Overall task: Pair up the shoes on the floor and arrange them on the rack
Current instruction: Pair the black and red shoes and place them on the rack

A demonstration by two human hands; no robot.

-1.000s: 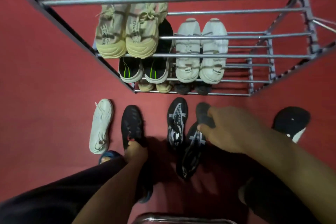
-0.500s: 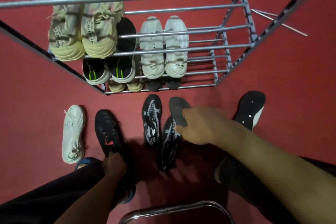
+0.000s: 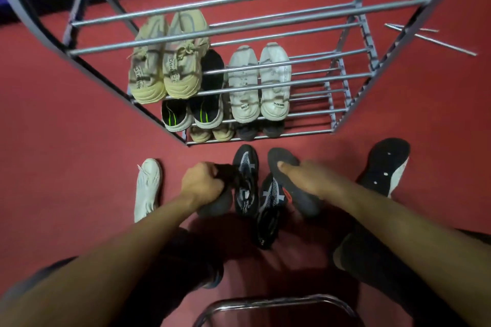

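My left hand point(image 3: 204, 184) is closed around a black shoe point(image 3: 219, 200), held just off the floor, left of a black-and-grey patterned shoe point(image 3: 245, 183). My right hand point(image 3: 305, 178) grips a matching dark shoe point(image 3: 281, 160), sole up, with a red mark showing by my wrist. The second patterned shoe point(image 3: 268, 210) lies on the floor between my hands. A lone white shoe point(image 3: 147, 188) lies at the left. A black-soled shoe with a white edge point(image 3: 385, 167) lies on its side at the right. The metal rack point(image 3: 239, 0) stands just beyond them.
On the rack sit a beige pair point(image 3: 164, 66), a white pair point(image 3: 259, 85), a black pair with green stripes point(image 3: 188, 114), and two more pairs on the lowest shelf. Loose metal rods point(image 3: 430, 40) lie on the red floor at the right. A chrome tube frame point(image 3: 265, 302) is near my knees.
My left hand has picked the black shoe up from the floor and brought it right, toward the patterned shoes. My right hand still holds the other dark shoe. The view has tilted up.
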